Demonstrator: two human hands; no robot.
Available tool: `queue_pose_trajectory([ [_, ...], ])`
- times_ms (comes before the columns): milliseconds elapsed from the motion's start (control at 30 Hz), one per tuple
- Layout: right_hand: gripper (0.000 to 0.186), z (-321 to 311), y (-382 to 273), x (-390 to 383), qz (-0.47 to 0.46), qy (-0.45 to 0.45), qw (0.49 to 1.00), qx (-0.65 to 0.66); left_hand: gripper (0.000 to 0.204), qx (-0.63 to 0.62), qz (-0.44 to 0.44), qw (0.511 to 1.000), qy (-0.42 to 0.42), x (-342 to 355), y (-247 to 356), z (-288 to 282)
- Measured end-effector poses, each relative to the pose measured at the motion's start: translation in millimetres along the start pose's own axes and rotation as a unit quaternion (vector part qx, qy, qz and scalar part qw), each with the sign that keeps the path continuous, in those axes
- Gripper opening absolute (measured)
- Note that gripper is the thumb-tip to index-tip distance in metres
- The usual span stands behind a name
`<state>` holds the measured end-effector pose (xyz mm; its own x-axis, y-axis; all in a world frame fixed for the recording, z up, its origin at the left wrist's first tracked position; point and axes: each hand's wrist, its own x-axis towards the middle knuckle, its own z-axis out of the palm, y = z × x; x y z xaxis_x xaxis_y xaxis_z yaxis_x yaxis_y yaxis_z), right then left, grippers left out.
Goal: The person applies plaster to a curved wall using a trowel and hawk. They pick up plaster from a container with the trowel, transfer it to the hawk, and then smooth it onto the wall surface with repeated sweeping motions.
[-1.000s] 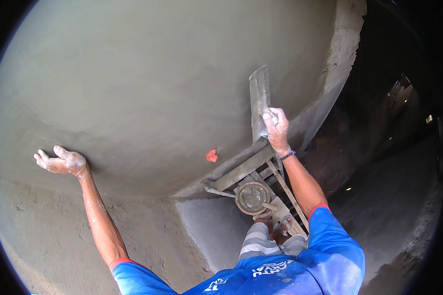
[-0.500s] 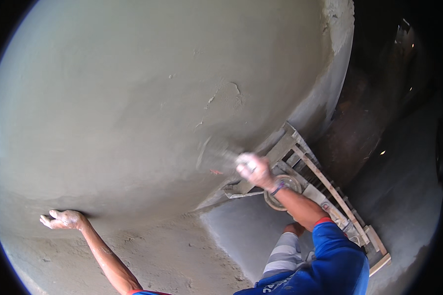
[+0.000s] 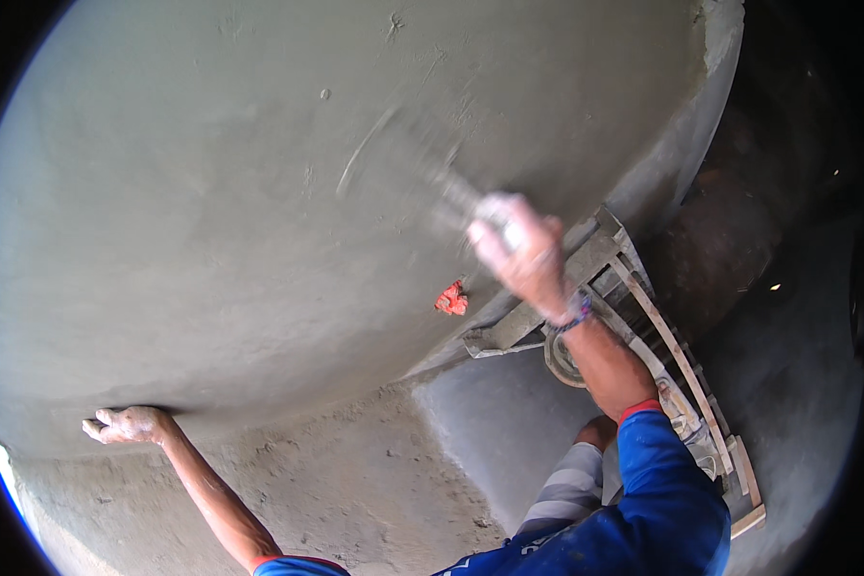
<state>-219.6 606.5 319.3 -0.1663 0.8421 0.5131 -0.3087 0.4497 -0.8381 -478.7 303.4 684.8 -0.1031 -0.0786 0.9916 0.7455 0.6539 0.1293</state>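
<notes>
A broad, wet grey plastered wall point(image 3: 250, 211) fills most of the view. My right hand point(image 3: 520, 248), whitened with plaster, is closed around the handle of a plastering trowel point(image 3: 459, 189). Motion smears the trowel's blade, which lies up and left of my fist at the wall, beside a pale curved mark. Low on the left, my left hand point(image 3: 131, 425) holds nothing; its dusty fingers are apart, near the wall's lower part. Below my right fist, a small crumpled red piece point(image 3: 451, 299) sits in the plaster.
A plaster-spattered wooden trestle point(image 3: 675, 353) stands right of the wall, beneath my right arm. A round bucket point(image 3: 561, 361) is partly hidden by that forearm. Rough sandy mortar point(image 3: 355, 470) covers the ground along the wall's foot, beside a smooth grey floor patch point(image 3: 494, 413).
My right hand has swept upward and slightly right with the trowel. The view has shifted, and the red piece now shows fully. My left hand stays almost in place.
</notes>
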Motion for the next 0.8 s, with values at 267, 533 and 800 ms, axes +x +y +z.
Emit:
queue_pose_trajectory([
  [267,0.021,37.8,19.4,-124.0,-0.121,-0.282,0.952,-0.013,0.057,0.023,0.080,0.997,0.009,2.7,-33.2,5.7],
  [533,0.026,-125.2,-25.1,134.0,0.016,0.082,0.996,-0.023,0.063,0.031,0.092,0.995,0.027,-2.1,-18.2,6.9],
  [800,0.027,-4.9,-14.7,16.4,-0.159,-0.113,0.977,-0.090,0.063,0.016,0.097,0.995,0.031,3.9,-21.6,4.0],
])
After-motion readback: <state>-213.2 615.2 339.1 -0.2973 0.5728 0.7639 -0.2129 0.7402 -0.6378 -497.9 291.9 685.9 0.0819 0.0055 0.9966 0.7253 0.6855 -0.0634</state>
